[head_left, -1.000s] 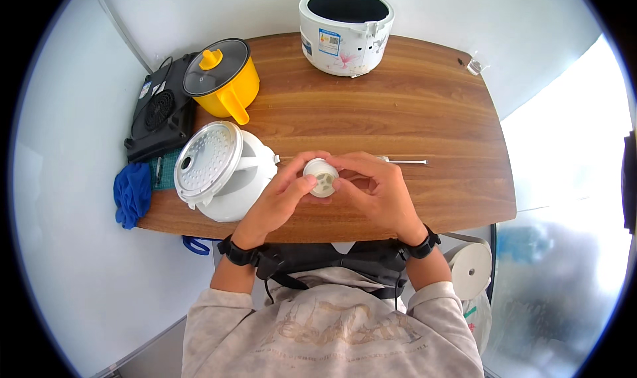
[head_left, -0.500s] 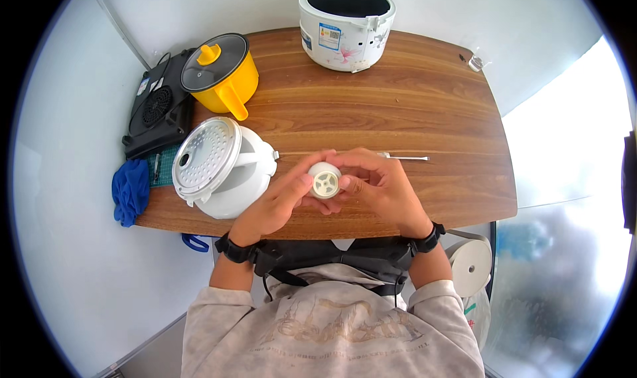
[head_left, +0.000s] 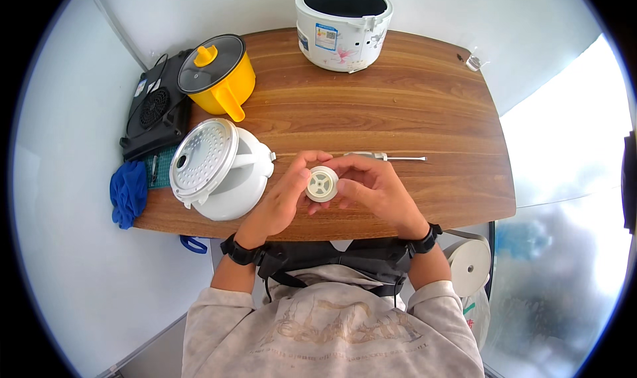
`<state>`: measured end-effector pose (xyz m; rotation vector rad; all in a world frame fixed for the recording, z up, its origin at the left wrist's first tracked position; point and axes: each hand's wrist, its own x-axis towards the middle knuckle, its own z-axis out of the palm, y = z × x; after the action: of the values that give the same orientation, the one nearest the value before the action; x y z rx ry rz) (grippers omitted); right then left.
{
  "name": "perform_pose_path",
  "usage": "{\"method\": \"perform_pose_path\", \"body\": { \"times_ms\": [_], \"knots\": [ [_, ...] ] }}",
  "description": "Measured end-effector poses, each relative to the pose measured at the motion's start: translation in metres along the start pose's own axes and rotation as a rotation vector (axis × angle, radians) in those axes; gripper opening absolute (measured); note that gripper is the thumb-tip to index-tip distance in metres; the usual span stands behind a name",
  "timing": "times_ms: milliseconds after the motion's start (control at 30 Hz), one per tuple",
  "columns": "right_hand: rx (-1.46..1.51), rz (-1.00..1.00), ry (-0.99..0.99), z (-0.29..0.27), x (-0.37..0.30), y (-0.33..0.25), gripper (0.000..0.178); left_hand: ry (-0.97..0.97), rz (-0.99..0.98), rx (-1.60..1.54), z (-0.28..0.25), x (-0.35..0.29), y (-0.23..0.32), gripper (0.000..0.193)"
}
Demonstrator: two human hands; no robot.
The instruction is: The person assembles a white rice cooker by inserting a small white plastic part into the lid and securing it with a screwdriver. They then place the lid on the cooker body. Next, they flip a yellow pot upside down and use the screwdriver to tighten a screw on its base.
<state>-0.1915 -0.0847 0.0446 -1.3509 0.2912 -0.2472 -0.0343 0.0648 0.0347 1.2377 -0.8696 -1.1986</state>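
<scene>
Both hands are meeting at the centre of the frame, clamped on a small round white part [head_left: 322, 184]: the left hand [head_left: 282, 195] is gripping its left side, and the right hand [head_left: 371, 185] is pinching its right rim with the thumb. The part's spoked face is turning up toward the camera, above the near edge of the wooden surface [head_left: 451, 132].

Just beyond the right hand, a screwdriver [head_left: 378, 157] is lying with its shaft pointing right. Close by on the left, a white lid assembly [head_left: 222, 172] with a perforated disc is standing beside the left hand, blocking that side. Past it, toward the upper left, a yellow pot [head_left: 225, 89] is sitting with its handle pointing down the frame, next to a black appliance [head_left: 156, 112]. A blue cloth [head_left: 128, 195] is draping at the left edge, near a green mat [head_left: 162, 169]. At the top centre, a white cooker body [head_left: 342, 36] is standing near the far edge.

Wood grain is stretching from the hands up to the cooker body and across to the curving right edge, giving room that way; the near edge is running just below the hands.
</scene>
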Motion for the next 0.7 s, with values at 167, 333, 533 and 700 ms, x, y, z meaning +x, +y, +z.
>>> {"method": "perform_pose_path", "body": {
  "times_ms": [167,333,533,700],
  "knots": [
    [-0.006,-0.050,0.036,-0.001,0.003,0.009,0.028,-0.016,-0.002,0.026,0.000,0.002,-0.005,0.049],
    [0.069,-0.050,0.104,0.005,0.008,0.009,0.023,-0.040,-0.018,0.018,-0.001,0.006,-0.003,0.054],
    [-0.026,-0.089,0.174,0.001,0.013,0.016,0.020,0.004,-0.054,-0.039,-0.001,0.004,-0.008,0.048],
    [0.004,-0.082,0.167,-0.004,0.018,0.019,0.018,-0.076,-0.031,-0.139,-0.015,0.004,-0.009,0.044]
  ]
}}
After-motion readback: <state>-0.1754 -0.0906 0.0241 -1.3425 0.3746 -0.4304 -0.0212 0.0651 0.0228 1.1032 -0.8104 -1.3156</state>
